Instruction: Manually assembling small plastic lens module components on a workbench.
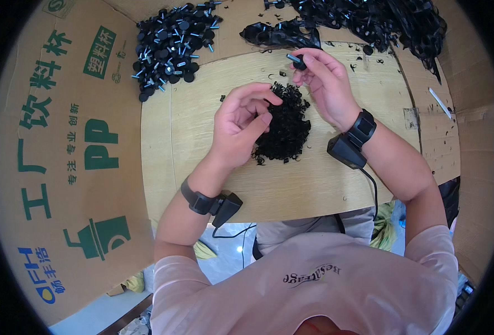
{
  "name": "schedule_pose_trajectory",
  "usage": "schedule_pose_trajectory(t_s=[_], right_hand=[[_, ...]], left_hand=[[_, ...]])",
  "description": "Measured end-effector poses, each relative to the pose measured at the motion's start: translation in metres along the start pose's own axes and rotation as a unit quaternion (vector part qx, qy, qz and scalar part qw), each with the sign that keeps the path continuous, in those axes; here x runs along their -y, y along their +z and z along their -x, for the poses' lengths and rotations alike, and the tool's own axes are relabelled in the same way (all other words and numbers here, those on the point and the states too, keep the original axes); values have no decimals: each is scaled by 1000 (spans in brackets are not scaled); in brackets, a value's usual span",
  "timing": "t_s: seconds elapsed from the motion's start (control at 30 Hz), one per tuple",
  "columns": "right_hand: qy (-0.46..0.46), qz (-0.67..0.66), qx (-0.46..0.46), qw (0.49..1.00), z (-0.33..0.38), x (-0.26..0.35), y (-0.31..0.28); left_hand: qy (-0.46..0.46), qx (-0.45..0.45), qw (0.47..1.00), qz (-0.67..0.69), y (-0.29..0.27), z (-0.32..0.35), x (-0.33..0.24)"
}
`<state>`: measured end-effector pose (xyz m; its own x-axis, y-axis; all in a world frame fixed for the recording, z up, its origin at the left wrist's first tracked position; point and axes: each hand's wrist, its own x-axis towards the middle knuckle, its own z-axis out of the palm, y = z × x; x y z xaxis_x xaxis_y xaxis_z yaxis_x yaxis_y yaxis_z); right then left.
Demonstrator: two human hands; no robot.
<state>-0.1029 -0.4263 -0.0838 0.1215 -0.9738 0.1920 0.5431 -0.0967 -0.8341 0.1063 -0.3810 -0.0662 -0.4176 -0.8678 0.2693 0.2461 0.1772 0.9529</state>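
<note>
Between the thumb and fingers of my right hand is a screw with a round black head, its metal shank pointing up and left. My left hand is held half curled beside a heap of curly black trimmings; its thumb and forefinger stand apart and no object shows in it. The heap rests on the wooden board. At the far left lies a pile of similar black-headed screws. Tangled black parts with thin plastic film lie at the far right.
A printed cardboard wall rises on the left, with another on the right. A thin white stick lies near the right edge. Black devices are strapped to both wrists, and cables hang from them. Small black scraps dot the board.
</note>
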Motion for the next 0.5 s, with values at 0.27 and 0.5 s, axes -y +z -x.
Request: schedule_pose_trajectory(t_s=[0.27, 0.5], right_hand=[[12, 34, 0, 999, 1, 0, 0], [-84, 253, 142, 953, 9, -1, 13]], left_hand=[[71, -42, 996, -18, 5, -3, 6], [-9, -140, 968, -208, -7, -4, 6]])
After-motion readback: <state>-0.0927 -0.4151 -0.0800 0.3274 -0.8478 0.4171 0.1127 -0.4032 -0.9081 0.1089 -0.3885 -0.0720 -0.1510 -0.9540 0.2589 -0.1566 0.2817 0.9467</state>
